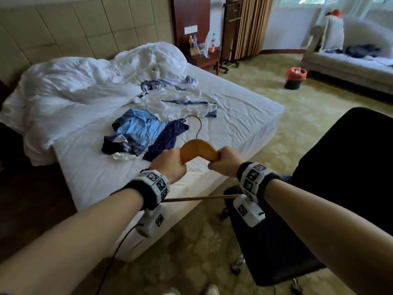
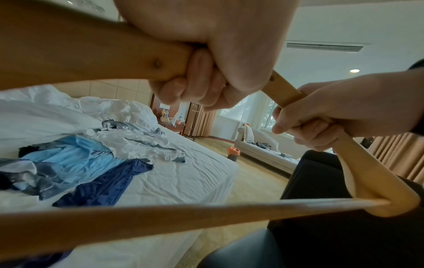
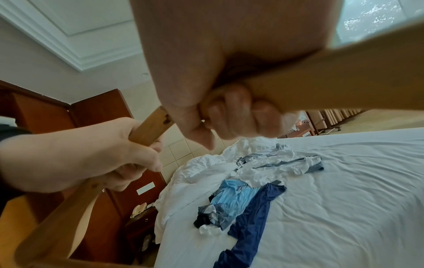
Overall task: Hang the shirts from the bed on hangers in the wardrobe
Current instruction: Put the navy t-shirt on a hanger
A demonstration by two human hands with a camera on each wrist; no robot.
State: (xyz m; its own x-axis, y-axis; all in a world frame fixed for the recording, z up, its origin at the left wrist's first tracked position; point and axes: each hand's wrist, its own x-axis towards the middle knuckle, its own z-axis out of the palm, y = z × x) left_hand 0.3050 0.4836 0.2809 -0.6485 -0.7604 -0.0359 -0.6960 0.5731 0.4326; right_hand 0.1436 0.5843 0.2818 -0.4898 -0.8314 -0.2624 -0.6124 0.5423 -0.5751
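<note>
A wooden hanger [image 1: 200, 150] is held level by both shoulders, left grip [image 1: 170, 163] and right grip [image 1: 225, 159] each clenched round it, presumably readied for dressing. The shirts [image 1: 144, 133] lie crumpled on the bed [image 1: 244, 124], untouched.

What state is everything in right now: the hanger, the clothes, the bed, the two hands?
wooden hanger: empty, held over the bed's edge.
left hand: grips the hanger's left arm.
right hand: grips the hanger's right arm.
light blue shirt: crumpled on the bed.
navy shirt: lying flat, unhung.
white shirt: crumpled.
duvet: bunched up.
</note>
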